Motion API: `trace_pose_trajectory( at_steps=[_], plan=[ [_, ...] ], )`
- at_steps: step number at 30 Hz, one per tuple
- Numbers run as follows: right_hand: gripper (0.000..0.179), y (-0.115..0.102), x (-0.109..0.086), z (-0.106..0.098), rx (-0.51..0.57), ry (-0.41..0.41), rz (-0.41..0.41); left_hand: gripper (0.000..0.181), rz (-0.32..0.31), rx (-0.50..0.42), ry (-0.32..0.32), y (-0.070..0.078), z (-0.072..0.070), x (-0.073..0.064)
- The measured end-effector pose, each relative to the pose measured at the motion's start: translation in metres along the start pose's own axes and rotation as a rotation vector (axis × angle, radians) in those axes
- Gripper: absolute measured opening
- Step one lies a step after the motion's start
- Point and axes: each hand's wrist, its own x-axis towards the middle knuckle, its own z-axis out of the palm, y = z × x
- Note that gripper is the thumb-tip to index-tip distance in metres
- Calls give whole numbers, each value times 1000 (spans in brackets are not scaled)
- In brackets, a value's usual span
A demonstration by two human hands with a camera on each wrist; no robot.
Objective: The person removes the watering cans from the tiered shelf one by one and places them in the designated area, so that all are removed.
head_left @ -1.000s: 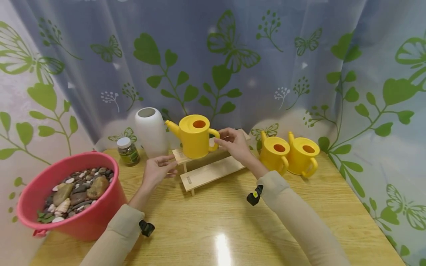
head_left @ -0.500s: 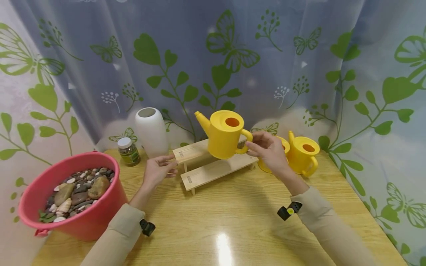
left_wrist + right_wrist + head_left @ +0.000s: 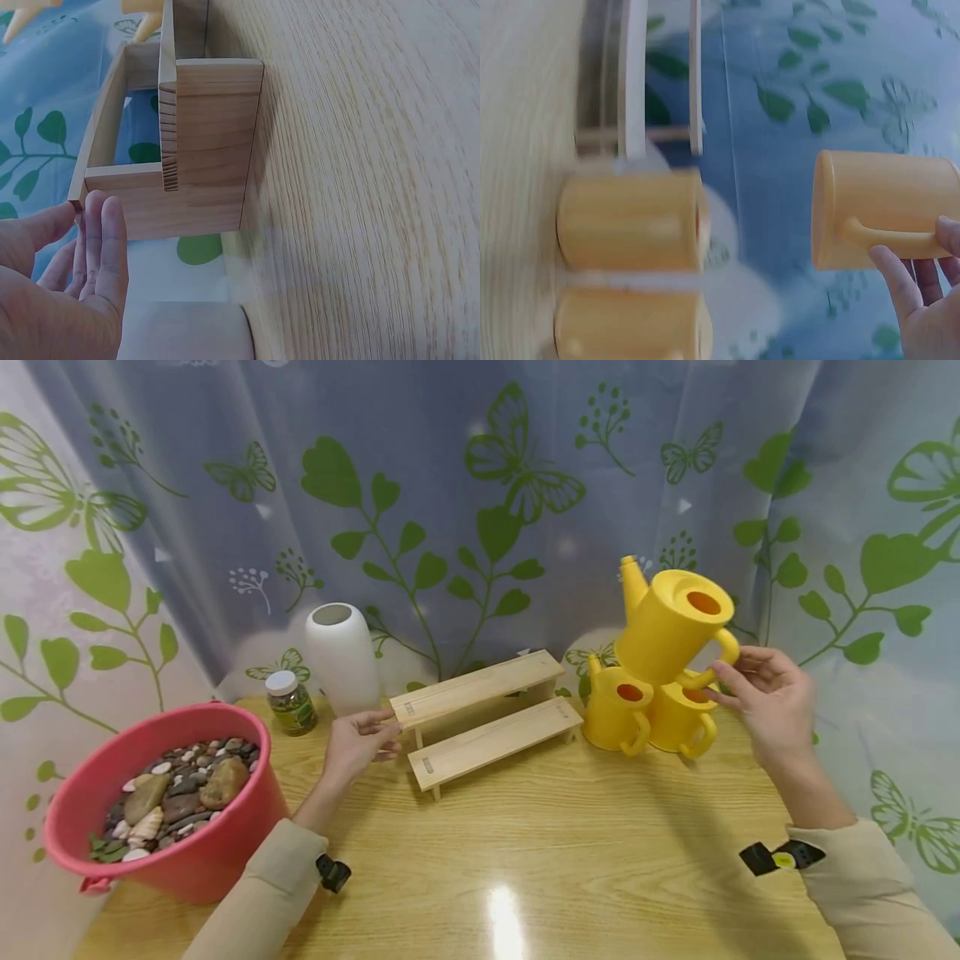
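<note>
My right hand (image 3: 776, 702) grips the handle of a yellow watering can (image 3: 660, 631), held up and tilted above two more yellow watering cans. Of those, the left can (image 3: 609, 714) stands in plain sight, while the right can (image 3: 667, 722) is partly hidden behind the raised one. The right wrist view shows the lifted can (image 3: 889, 195) apart from both standing cans. At the left end of a two-step wooden stand (image 3: 480, 687), my left hand (image 3: 356, 747) pinches the upper board's edge, thumb on top and fingers beneath, as the left wrist view shows.
A white vase (image 3: 341, 664) stands just behind my left hand, beside a small lidded jar (image 3: 292, 706). The pink bucket (image 3: 225, 827) at the left holds stones and shells. Behind the wooden table (image 3: 465, 860) hangs a patterned curtain (image 3: 420, 435).
My right hand has carried the watering can from above the stand's upper step rightward and up, over the other two cans. My left hand stays at the stand's end.
</note>
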Motion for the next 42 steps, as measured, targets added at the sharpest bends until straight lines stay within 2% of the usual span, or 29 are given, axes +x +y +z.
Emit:
trace_pose_trajectory(
  at_steps=[7, 14, 20, 26, 34, 36, 41, 42],
  plan=[
    [27, -7, 17, -48, -16, 194, 24, 43, 5, -2, 5, 0, 0, 0],
    [27, 2, 24, -88, -59, 368, 131, 43, 12, -5, 5, 0, 2, 0],
    [24, 17, 17, -111, -47, 396, 186, 42, 15, -7, 6, 1, 2, 0],
    [20, 33, 8, -121, -141, 480, 247, 42, 5, -12, 7, 1, 1, -1],
    [19, 56, -5, -129, -228, 515, 309, 44, 10, -25, 0, 2, 1, -3],
    [17, 63, -8, -131, -314, 520, 317, 44, 8, -26, 0, 2, 2, -3],
    [13, 82, -16, -133, -441, 520, 331, 45, -2, -32, 0, 1, 1, -3],
    [13, 85, -17, -134, -431, 516, 341, 45, -4, -33, -1, 1, 1, -3]
  ],
)
